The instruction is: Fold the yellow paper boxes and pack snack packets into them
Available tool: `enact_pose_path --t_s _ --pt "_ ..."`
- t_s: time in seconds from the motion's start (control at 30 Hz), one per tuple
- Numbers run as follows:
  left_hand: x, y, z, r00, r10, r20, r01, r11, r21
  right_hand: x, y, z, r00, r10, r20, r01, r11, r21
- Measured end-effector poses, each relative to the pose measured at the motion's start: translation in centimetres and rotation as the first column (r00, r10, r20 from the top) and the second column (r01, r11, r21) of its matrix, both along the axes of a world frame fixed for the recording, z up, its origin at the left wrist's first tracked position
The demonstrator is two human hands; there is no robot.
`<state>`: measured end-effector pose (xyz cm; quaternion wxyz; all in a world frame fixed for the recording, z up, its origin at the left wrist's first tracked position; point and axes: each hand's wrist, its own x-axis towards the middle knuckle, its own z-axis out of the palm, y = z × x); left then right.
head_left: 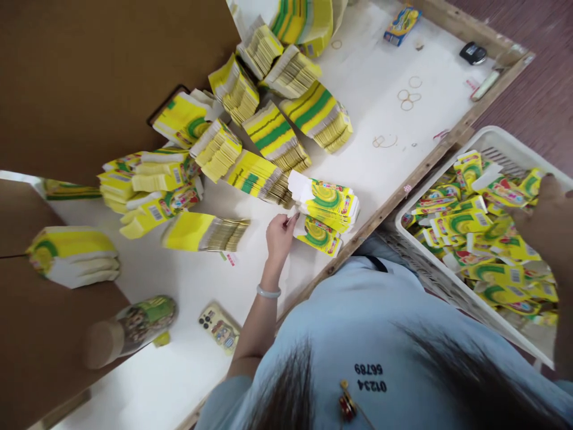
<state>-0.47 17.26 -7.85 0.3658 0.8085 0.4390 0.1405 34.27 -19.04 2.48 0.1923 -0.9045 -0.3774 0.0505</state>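
My left hand (280, 236), with a pale bangle at the wrist, pinches the white end flap of a flat yellow carton (319, 237) near the table's front edge. A small stack of the same cartons (333, 202) lies just above it, fanned out. On the right, my right hand (541, 221) is over the white plastic basket (405, 212), among many loose yellow and green cartons (487, 230). That hand is dark and blurred, and its fingers cannot be made out clearly.
Several bundles of folded cartons (273, 134) cover the table's (371, 89) middle and back left. A phone (220, 327) and a jar (145, 325) stand lower left. Rubber bands (406, 99), a blue box (401, 25) and a black object (473, 53) lie toward the far right. A wooden rim (403, 188) edges the table.
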Motion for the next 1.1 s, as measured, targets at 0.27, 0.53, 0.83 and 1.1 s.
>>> enact_pose_path --t_s 0.27,0.53,0.83,1.1 --pt "-1.8 -3.4 6.2 0.978 -0.03 0.207 0.017 0.998 0.065 -16.2 17.4 -1.3 0.909 0.405 0.102 -0.403 0.787 0.467" --pt "-1.7 -6.9 9.1 0.837 -0.007 0.547 -0.109 0.978 0.178 -20.8 21.2 -3.2 0.788 0.613 0.052 -0.523 0.623 0.582" --pt "0.6 -9.9 3.7 0.749 -0.27 0.605 0.419 0.9 -0.117 -21.2 20.7 -2.0 0.851 0.45 -0.271 -0.157 0.711 0.685" --pt "-1.0 -11.0 4.6 0.882 0.106 0.459 0.102 0.908 -0.406 -21.1 19.6 -2.4 0.692 0.362 -0.624 0.037 0.846 0.532"
